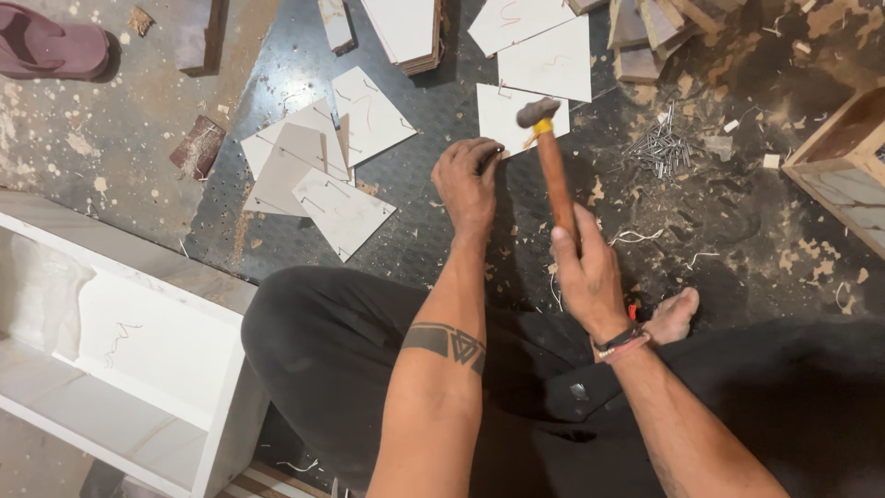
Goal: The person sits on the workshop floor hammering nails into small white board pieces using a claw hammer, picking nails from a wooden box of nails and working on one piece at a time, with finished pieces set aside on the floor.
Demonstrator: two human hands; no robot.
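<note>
- While the person sat on the dark perforated floor mat (433, 198), the right hand (590, 272) had its fingers clenched round the reddish wooden handle of a hammer with a yellow collar and dull metal head (544, 124), the head raised above the floor.
- Over to the left hand (468, 180): fingers curled tight and pressed down on the mat, pinching something small and dark at the fingertips; what it was could not be told.
- Just beyond that hand lay a white square panel with thin scribbled lines (507, 115), more white panels (323, 166) fanned out to the left, and a loose heap of thin grey nails (659, 148) off to the right.
- A white open box frame (138, 350) stood at the person's left knee; a bare foot (673, 314) poked out near the right wrist.
- Risk, as I judged it: the hammer head hung very near the left fingers, so a blow slightly off line could have landed on them, or glanced off and bent whatever they steadied.
- Sawdust and scraps on the mat could have let the piece skid.
</note>
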